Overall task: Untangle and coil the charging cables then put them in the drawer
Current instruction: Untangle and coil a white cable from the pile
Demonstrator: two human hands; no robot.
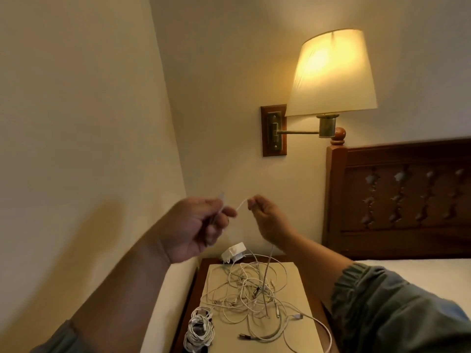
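My left hand [201, 225] grips one end of a thin white cable [240, 203], raised well above the nightstand. My right hand [267, 220] pinches the same cable a short way along, and the rest hangs down from it into a tangle of white cables [249, 294] spread over the nightstand top. A coiled bundle of white cable [200, 329] lies at the front left corner of the nightstand. A white charger block [233, 252] sits at the back of the tangle. No drawer shows in this view.
The wooden nightstand [300, 276] stands between a cream wall on the left and a bed with a dark carved headboard [405, 197] on the right. A lit wall lamp [331, 75] on a swing arm hangs above. White bedding [420, 271] lies beside my right sleeve.
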